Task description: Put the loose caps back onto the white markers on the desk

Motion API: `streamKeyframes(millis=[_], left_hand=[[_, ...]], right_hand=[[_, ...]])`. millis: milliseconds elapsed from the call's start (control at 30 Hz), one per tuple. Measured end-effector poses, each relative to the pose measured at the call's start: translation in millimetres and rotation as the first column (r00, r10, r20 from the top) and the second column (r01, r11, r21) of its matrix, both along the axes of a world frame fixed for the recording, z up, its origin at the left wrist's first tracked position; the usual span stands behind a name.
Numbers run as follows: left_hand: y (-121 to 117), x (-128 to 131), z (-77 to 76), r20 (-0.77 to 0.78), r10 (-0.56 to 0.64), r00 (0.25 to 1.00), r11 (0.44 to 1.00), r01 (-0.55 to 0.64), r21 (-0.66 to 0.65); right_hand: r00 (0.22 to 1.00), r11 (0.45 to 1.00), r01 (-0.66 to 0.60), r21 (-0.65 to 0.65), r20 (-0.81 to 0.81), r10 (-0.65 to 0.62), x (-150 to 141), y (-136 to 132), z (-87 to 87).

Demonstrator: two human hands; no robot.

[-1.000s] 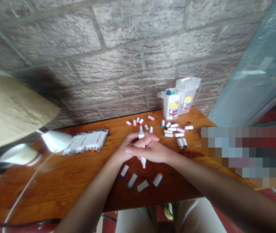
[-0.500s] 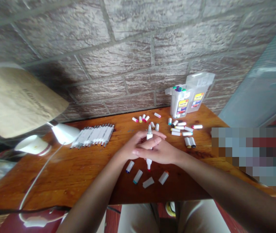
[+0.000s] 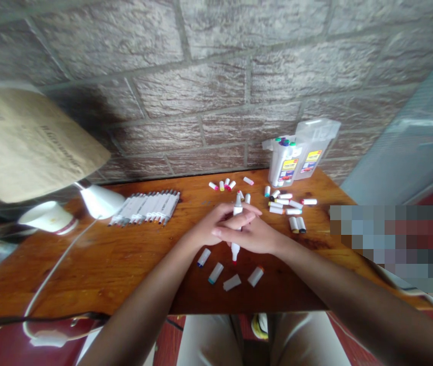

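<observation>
A white marker (image 3: 235, 251) stands nearly upright between my two clasped hands, both its ends uncapped. Its lower tip is red; the upper end is grey. My left hand (image 3: 209, 224) and my right hand (image 3: 259, 238) are interlaced around its middle, thumbs crossed, covering most of the barrel. Just below them lie several loose caps: one with a blue end (image 3: 204, 257), one with a teal end (image 3: 215, 273), a plain pale one (image 3: 232, 282) and one with an orange end (image 3: 255, 276).
A row of markers (image 3: 148, 207) lies to the left by a lamp (image 3: 100, 200) and a paper cup (image 3: 51, 217). More caps (image 3: 283, 202) are scattered behind and right, before a clear marker case (image 3: 282, 168). A stone-patterned wall (image 3: 216, 86) closes the back.
The view has shifted slightly. My hands remain clasped around the marker, which leans a little differently. The loose caps and the row of markers stay in place.
</observation>
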State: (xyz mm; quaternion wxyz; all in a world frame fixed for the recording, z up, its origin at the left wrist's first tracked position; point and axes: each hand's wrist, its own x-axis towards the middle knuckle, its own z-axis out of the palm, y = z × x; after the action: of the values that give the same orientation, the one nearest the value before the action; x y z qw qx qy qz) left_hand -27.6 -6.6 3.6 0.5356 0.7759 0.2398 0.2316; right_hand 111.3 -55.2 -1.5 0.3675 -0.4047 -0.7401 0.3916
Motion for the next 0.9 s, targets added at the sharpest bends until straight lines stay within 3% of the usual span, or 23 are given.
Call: streamKeyframes(millis=[200, 567, 900], left_hand=[[-3.3, 0.9, 5.5, -0.007, 0.002, 1.000, 0.999, -0.002, 0.033], [-6.3, -4.6, 12.0, -0.082, -0.044, 0.996, 0.984, 0.057, 0.168], [-1.6, -4.4, 7.3, -0.128, -0.049, 0.991, 0.981, 0.072, 0.180]], right_hand=[[0.996, 0.997, -0.073, 0.021, -0.052, 0.074, 1.1, 0.7, -0.4], [0.987, 0.954, -0.146, 0.262, -0.020, 0.157, 2.7, 1.7, -1.9], [0.989, 0.958, -0.140, 0.250, -0.002, 0.145, 3.2, 4.6, -7.3]])
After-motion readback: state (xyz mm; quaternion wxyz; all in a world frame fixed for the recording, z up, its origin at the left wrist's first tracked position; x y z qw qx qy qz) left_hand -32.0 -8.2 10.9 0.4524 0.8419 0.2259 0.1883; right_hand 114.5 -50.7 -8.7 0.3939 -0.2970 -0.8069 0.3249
